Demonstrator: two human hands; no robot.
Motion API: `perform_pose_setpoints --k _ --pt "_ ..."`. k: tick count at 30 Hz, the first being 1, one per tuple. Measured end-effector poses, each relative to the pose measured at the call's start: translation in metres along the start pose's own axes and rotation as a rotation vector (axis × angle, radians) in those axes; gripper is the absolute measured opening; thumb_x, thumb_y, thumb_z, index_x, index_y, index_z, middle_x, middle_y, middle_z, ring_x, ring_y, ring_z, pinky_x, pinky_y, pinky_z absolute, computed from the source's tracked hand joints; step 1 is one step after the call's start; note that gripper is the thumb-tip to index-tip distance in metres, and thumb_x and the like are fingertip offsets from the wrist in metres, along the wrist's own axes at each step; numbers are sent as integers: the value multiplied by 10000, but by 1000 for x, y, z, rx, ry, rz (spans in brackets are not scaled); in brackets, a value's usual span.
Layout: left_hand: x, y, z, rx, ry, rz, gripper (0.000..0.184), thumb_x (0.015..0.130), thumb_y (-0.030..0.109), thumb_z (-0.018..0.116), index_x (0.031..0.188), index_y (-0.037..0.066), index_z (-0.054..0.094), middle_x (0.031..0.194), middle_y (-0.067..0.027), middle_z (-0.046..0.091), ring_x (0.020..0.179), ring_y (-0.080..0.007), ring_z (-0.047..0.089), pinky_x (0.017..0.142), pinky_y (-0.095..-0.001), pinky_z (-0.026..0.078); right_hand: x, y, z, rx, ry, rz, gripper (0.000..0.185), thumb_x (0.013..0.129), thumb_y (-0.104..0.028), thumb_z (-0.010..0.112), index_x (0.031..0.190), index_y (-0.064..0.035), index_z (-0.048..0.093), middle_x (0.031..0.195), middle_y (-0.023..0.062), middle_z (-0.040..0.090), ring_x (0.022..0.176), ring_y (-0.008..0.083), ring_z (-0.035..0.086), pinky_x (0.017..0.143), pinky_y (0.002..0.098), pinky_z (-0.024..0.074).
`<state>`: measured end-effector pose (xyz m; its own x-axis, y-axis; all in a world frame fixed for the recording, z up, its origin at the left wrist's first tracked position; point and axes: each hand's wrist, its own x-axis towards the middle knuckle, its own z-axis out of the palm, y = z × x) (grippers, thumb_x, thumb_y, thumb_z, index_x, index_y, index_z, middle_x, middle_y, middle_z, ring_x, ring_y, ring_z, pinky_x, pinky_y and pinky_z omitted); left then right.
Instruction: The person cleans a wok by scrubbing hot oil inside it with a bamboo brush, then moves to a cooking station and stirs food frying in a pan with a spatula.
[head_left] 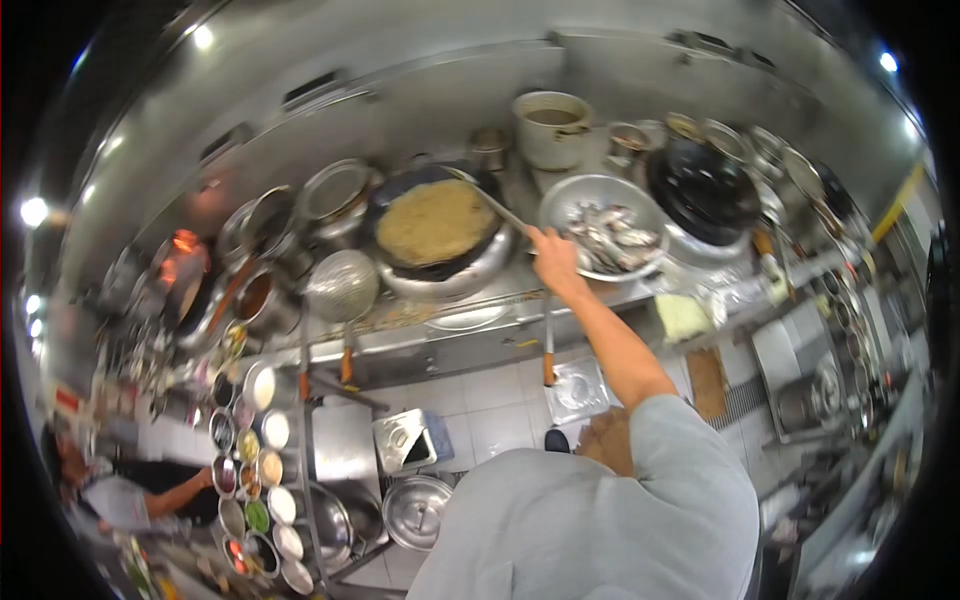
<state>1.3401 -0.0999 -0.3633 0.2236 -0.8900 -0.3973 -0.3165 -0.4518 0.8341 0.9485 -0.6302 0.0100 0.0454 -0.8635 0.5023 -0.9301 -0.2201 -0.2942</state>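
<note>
My right hand (pixel 556 258) is closed around the handle of a long-handled cooking utensil (pixel 497 207). The utensil slants up and left to the far right rim of a wok (pixel 400 262); its head is too unclear to name. The wok is filled with a yellow-brown, foamy-looking liquid (pixel 435 222). Beside my hand, on the right, stands a wide metal bowl (pixel 572 190) with several small silvery fish (pixel 612 235) in it. A round wire strainer (pixel 343 285) lies left of the wok. My left hand is out of view.
A tall pot (pixel 553 140) stands behind the bowl, and a black wok (pixel 703 195) to its right. Flames (pixel 185 242) show at the far left. Several seasoning tubs (pixel 257 515) stand at lower left, near another person (pixel 130 495). A yellowish cloth (pixel 682 317) lies at the counter edge.
</note>
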Motion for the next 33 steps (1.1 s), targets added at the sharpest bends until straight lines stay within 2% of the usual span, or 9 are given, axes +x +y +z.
perform_pose_setpoints --k 14,18,19,20,21,23,24,27,33 --pt "31 18 -25 -188 -303 -134 200 808 59 585 1006 32 570 769 -77 613 720 -209 637 537 -288 515 -105 174 -150 -288 153 522 478 771 -82 553 1242 -142 494 951 212 624 857 417 609 744 502 485" --pt "19 47 -38 50 -357 363 196 808 59 585 1002 39 570 778 -77 616 740 -217 647 541 -292 520 -195 214 -167 -209 140 618 455 753 -118 600 1202 -139 530 981 207 637 906 406 599 799 488 470" --pt "15 56 -38 -31 -360 240 195 808 58 584 1001 40 570 780 -76 617 745 -219 649 542 -293 522 -215 222 -168 -154 88 667 461 751 -131 615 1205 -150 535 997 190 640 927 395 598 811 475 471" --pt "32 38 -27 -309 -281 -186 192 813 76 593 1002 51 566 804 -77 631 737 -213 646 543 -311 521 -230 230 -167 -97 39 713 468 748 -144 629 1207 -160 539 1013 173 643 947 384 597 822 461 472" --pt "41 56 -22 -296 -279 -173 192 813 76 593 1002 51 566 804 -77 631 737 -213 646 543 -311 521 -244 244 -158 -86 51 721 468 748 -144 629 1207 -160 539 1013 173 643 947 384 597 822 461 472" --pt "57 92 -6 557 -43 978 145 840 118 587 963 43 588 802 -82 637 642 -207 631 521 -313 507 -271 276 -136 8 28 742 499 740 -160 651 1226 -187 538 1068 145 635 983 358 597 844 439 472" --pt "72 103 12 194 -166 347 154 867 159 578 939 30 621 766 -77 632 561 -174 600 505 -299 490 -280 291 -127 20 35 753 499 740 -160 651 1226 -187 538 1068 145 635 983 358 597 844 439 472" --pt "54 221 71 58 -305 126 187 876 187 583 935 21 646 731 -62 613 530 -141 566 500 -271 475 -280 328 -111 181 -2 691 538 742 -172 667 1258 -196 519 1120 121 623 1022 320 593 873 409 468" --pt "-19 422 245 179 -626 291 271 878 179 599 1124 66 587 727 -51 605 598 -107 557 553 -251 469 -257 376 -125 147 74 361 705 741 -285 714 1339 -60 416 1241 202 482 1181 357 426 1013 431 339"
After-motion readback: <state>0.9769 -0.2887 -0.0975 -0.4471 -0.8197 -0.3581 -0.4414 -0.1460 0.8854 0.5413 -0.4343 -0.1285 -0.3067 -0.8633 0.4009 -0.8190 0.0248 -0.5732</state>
